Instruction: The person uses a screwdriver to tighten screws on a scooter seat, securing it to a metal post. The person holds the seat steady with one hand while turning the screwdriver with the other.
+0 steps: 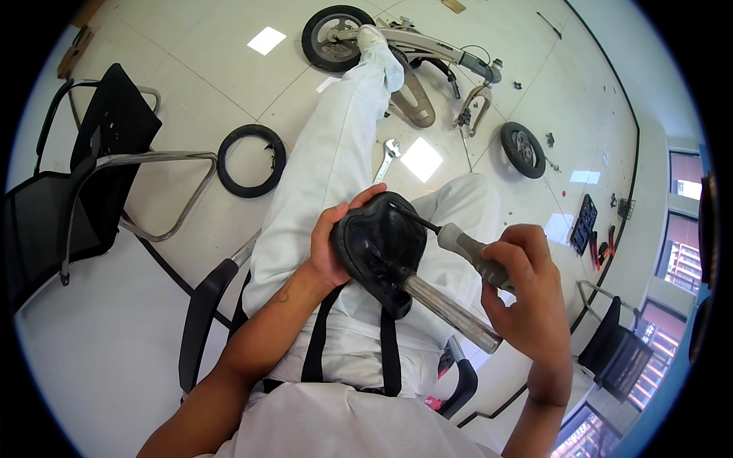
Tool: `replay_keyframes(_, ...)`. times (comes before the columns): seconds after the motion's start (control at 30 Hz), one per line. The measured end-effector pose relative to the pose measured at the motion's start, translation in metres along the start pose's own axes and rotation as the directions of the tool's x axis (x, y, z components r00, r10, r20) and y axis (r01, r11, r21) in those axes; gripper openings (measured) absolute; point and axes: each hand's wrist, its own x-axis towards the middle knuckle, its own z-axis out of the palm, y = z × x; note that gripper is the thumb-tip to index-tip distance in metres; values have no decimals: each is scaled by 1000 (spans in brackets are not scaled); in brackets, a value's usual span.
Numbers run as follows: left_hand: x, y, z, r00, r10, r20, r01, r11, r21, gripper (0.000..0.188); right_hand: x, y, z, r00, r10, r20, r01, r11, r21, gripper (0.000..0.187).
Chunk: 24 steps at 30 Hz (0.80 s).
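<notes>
A black bicycle saddle (374, 237) lies underside up over my lap, its metal seat post (454, 311) slanting down to the right. Fingers and thumb of my left hand (330, 248) wrap round the saddle's left edge. In my right hand (527, 286) is a screwdriver (469, 250) with a grey handle, closed between fingers and thumb. Its dark shaft points up-left, and the tip meets the saddle's underside near the wide end. Whether a screw sits under the tip is too small to tell.
A partly dismantled bike frame (435, 47) with a wheel lies on the tiled floor ahead. Around it are a loose tyre (252, 161), a small wheel (523, 150), an adjustable wrench (388, 156) and a black tool case (584, 224). Black chairs (114, 130) stand at left and right.
</notes>
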Motion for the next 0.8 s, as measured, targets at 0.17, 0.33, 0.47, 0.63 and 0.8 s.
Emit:
replay_keyframes(0.17,0,1,0,1000,-7,15,6,1000,25,74,-5,-2,5,986,-92,-142,74,989,-126,44)
replay_keyframes(0.33,-1,2,0,1000,0,7,0,1000,6,73,-5,-2,5,990,-77,-115,49,972,-230,45)
replay_keyframes(0.47,0,0,1,1000,2,5,-2,1000,0,73,-1,-9,6,990,-47,-130,36,996,-87,53)
replay_keyframes(0.63,0,1,-1,1000,5,18,-5,1000,0,73,3,-5,5,988,-95,-125,93,995,-29,57)
replay_keyframes(0.8,1,1,-5,999,-9,41,8,999,40,75,9,-10,4,968,-149,-201,132,987,-95,51)
